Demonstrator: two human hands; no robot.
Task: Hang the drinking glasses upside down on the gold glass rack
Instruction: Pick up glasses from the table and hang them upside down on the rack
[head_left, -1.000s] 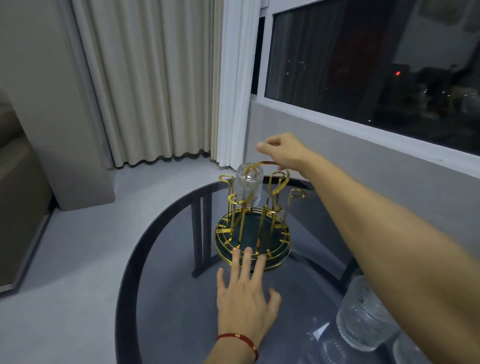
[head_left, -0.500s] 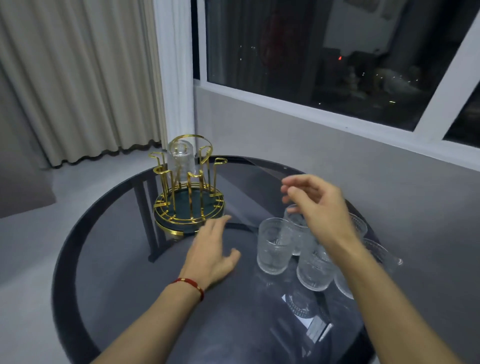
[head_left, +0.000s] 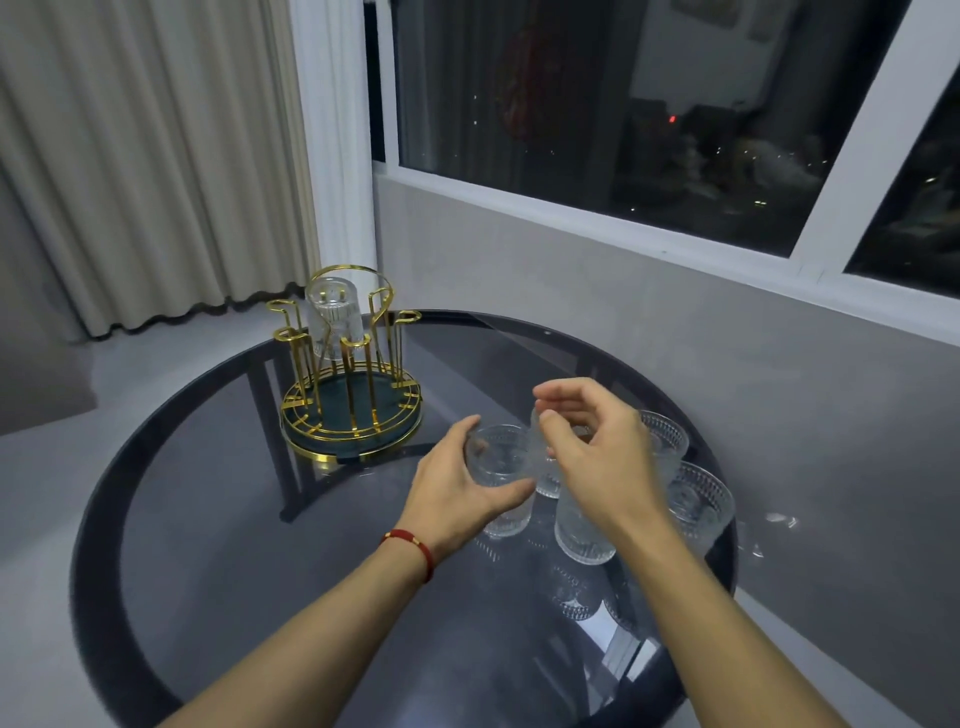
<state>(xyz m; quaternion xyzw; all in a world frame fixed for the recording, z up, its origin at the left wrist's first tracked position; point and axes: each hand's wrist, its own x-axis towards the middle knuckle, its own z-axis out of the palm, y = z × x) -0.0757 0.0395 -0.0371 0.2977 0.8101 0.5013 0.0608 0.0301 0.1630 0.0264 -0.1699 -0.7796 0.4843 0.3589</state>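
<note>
Left hand (head_left: 457, 488) wrapped around upright glass (head_left: 500, 478), right hand (head_left: 592, 457) loosely open and empty above it, gold rack (head_left: 348, 384) further to the left.

Two bare forearms, no sleeves in view. Around the wrist of the left hand (head_left: 457, 493), a thin red cord bracelet (head_left: 413, 548) with a small gold bead and a knot. Nothing worn on the right hand (head_left: 592, 457): no ring, watch or band. Fingers (head_left: 558, 389) bare, nails short and unpainted.
</note>
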